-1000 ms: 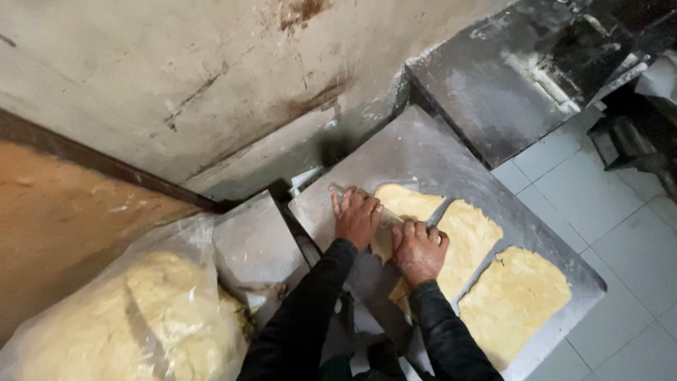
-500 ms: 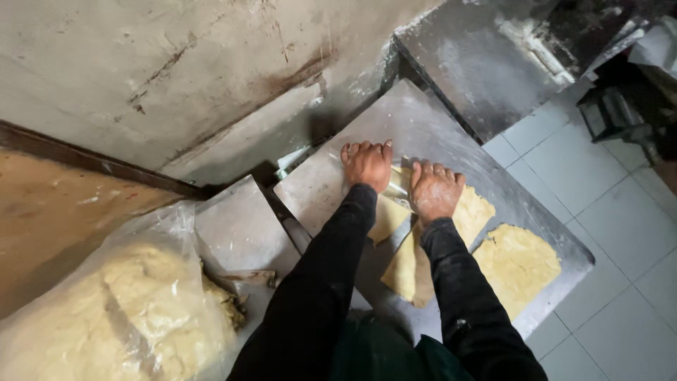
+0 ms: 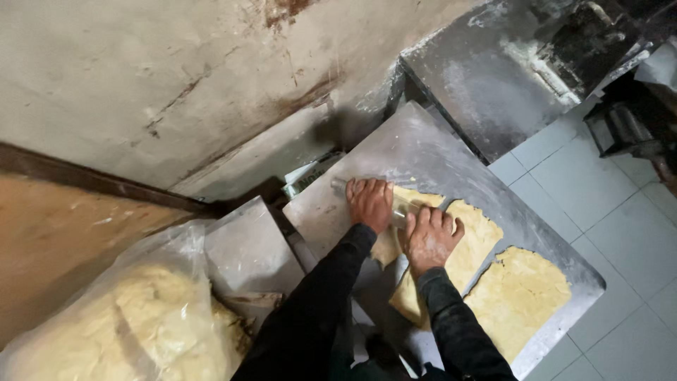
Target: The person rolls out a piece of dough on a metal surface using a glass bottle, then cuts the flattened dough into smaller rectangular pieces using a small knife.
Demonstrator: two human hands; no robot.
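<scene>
My left hand (image 3: 370,202) and my right hand (image 3: 430,238) press palms down on a thin metal rolling pin (image 3: 399,212) that lies across a flattened sheet of yellow dough (image 3: 471,243). The dough lies on a floured grey metal work surface (image 3: 416,152). One end of the pin (image 3: 339,184) sticks out to the left of my left hand. A second flat piece of dough (image 3: 518,296) lies to the right, nearer the surface's edge. Both arms wear dark sleeves.
A clear plastic bag of yellow dough (image 3: 148,324) sits at the lower left beside a smaller metal block (image 3: 247,243). A stained wall (image 3: 176,77) rises behind. Another floured metal table (image 3: 493,77) stands at the upper right over white floor tiles (image 3: 606,204).
Both hands have rolled the pin away from me and back toward me over the dough. The camera view has shifted a little.
</scene>
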